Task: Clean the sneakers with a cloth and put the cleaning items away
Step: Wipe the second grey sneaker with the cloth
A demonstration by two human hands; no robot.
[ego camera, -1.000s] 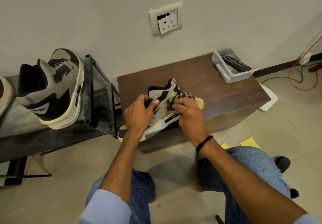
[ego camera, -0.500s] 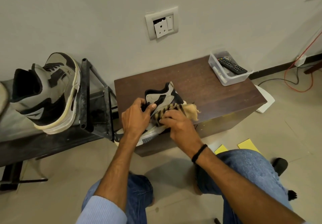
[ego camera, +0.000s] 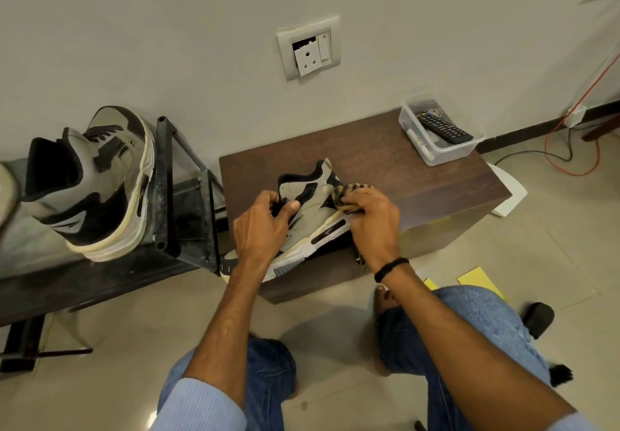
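A grey, black and cream sneaker [ego camera: 310,209] lies on its side at the front edge of a low brown wooden table [ego camera: 385,162], toe hanging over the edge. My left hand [ego camera: 263,226] grips its collar and tongue area. My right hand [ego camera: 374,222] presses a tan and black striped cloth [ego camera: 345,195] against the sneaker's heel side. The matching second sneaker [ego camera: 97,182] stands on a dark metal rack [ego camera: 174,195] to the left.
A clear plastic box [ego camera: 436,152] holding a black remote [ego camera: 443,128] sits at the table's far right corner. A wall socket [ego camera: 308,48] is above. Red and black cables [ego camera: 570,155] trail on the floor at right. Yellow papers [ego camera: 479,279] lie beside my right knee.
My right hand has slid the cloth along the sneaker, from its middle back toward the heel side. My left hand has kept its hold on the collar.
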